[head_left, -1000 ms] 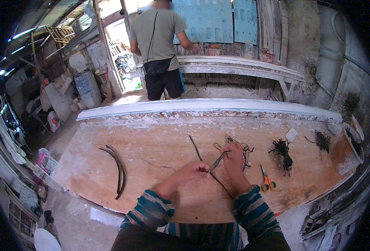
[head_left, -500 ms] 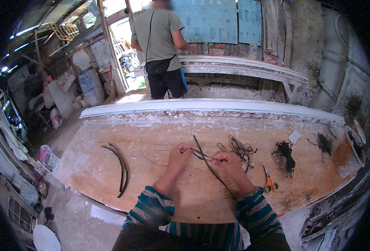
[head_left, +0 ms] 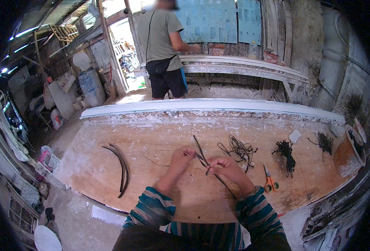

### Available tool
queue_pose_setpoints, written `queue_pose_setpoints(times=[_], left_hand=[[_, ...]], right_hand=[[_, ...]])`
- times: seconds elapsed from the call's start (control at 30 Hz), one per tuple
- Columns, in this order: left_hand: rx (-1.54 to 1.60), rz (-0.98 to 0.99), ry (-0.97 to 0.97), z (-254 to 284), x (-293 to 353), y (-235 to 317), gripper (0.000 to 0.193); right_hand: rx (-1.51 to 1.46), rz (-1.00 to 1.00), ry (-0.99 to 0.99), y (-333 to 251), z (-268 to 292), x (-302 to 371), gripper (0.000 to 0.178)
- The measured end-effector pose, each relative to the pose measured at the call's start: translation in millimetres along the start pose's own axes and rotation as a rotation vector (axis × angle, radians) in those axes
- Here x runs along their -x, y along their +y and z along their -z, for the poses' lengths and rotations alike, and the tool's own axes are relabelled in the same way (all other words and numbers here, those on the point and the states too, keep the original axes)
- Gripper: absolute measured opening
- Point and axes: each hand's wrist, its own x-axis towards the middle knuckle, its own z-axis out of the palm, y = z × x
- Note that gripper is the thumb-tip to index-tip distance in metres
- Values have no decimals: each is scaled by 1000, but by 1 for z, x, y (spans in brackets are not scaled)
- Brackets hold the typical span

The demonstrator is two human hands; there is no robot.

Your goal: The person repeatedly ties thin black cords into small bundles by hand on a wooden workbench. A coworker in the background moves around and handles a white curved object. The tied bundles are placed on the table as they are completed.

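Over the middle of the wooden table, my left hand [head_left: 182, 159] pinches a black cord [head_left: 200, 158]. My right hand [head_left: 226, 167] is closed on the same cord, just to the right. Beneath my fingers a long thin black strip [head_left: 197, 142] lies slantwise; whether the cord goes around it or only across it I cannot tell. Right of my hands is a loose tangle of black cord [head_left: 242, 149]. Orange-handled scissors [head_left: 270, 180] lie beside my right sleeve. Farther right is a bundle of black cords [head_left: 285, 158]. Two curved black strips [head_left: 124, 169] rest at the left.
A white-coated ledge [head_left: 210, 107] runs along the table's far edge. An orange-brown bucket [head_left: 347, 157] stands at the right end, near another dark cord bundle [head_left: 323, 143]. Across the way, a person [head_left: 162, 46] stands at a long bench [head_left: 243, 67].
My right hand has moved left and slightly down, nearer my left hand. My left hand has shifted a little right. The person opposite has moved slightly right.
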Motion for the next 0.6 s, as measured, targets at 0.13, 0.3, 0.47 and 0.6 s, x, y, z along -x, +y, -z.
queue_pose_setpoints(times=[0.13,0.3,0.47,0.6], left_hand=[[25,84,-93,-8,6,16,8],[58,23,-249,-8,11,16,9],[127,-47,-548,-14,17,14,10],[227,21,-768,-21,27,19,10]], right_hand=[[8,-9,2,-3,5,2,6],[-128,-22,161,2,5,-4,11],[85,14,423,16,10,-6,13],[642,221,647,24,22,-8,13]])
